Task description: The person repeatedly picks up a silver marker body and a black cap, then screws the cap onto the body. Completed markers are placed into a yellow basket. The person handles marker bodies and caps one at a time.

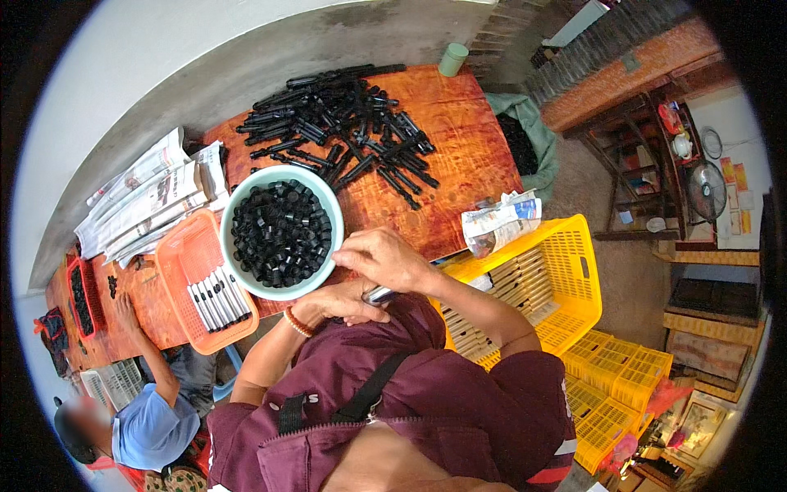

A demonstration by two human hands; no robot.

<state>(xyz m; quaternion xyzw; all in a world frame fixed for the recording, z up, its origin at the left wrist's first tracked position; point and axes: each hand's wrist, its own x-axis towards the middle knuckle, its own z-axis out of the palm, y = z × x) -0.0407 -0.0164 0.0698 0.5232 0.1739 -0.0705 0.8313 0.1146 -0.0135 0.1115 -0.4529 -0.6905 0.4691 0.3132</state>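
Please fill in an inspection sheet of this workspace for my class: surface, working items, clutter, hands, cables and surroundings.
Surface: reddish-brown wooden table, patchy finish.
Working items: pale green bowl of black caps; heaped black rods; orange basket with silver-and-black tubes.
Clutter: stacked newspapers; green cup.
Hands: left hand holds a silver tube; right hand at the bowl's rim, contact unclear.
Cables: grey loop, possibly cord, near the fan.
Surroundings: co-worker in blue; yellow crates.

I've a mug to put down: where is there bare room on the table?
Bare wood on the table runs from the black rods to its right edge, between the green cylinder and newspaper-wrapped bundle. It is crowded around the bowl, with newspapers, the orange basket and rods.
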